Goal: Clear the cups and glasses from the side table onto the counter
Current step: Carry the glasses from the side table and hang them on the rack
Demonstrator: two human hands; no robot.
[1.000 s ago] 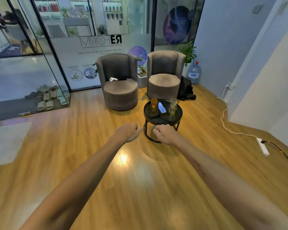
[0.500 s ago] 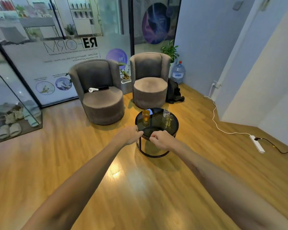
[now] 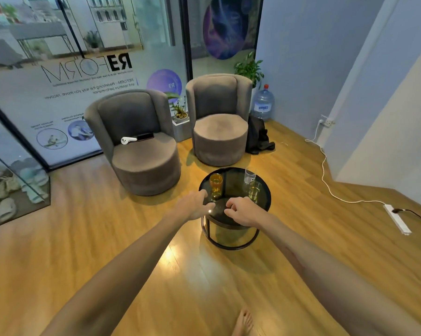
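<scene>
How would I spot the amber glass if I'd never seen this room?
Find the two grey armchairs, then the round black table before them. The amber glass stands at its left edge, nearest the left hand. It alone is orange-tinted; the other glasses are clear.

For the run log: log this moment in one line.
hands: empty, over round black side table | amber glass: untouched

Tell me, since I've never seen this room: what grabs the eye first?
Two bare arms stretch forward, the left hand and right hand loosely curled over the near edge of a small round black side table. On it stand an amber glass at left and clear glasses at right. Behind sit two grey armchairs.
</scene>
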